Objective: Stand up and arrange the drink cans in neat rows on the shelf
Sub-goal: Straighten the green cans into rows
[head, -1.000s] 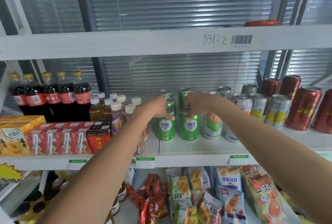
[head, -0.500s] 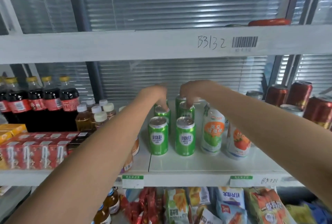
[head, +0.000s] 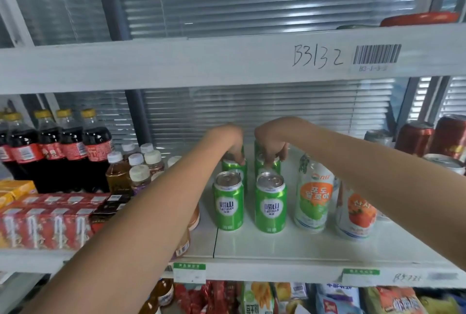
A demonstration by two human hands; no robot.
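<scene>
Green drink cans stand upright in two rows running back on the white shelf (head: 277,250). The front left green can (head: 228,205) and front right green can (head: 270,206) stand free. My left hand (head: 230,142) grips the top of the second green can in the left row (head: 235,166) from above. My right hand (head: 271,143) grips the top of the second green can in the right row (head: 264,165). Cans further back are hidden by my hands.
Two white cans, one with a green label (head: 314,195) and one with an orange label (head: 355,210), stand to the right. Red cans (head: 413,137) stand at far right. Cola bottles (head: 73,147), small tea bottles (head: 118,172) and red drink cartons (head: 45,223) fill the left. Snack bags lie below.
The view has closed in on the shelf and shifted right. Both hands have stayed on the second cans behind the front pair, reaching slightly deeper.
</scene>
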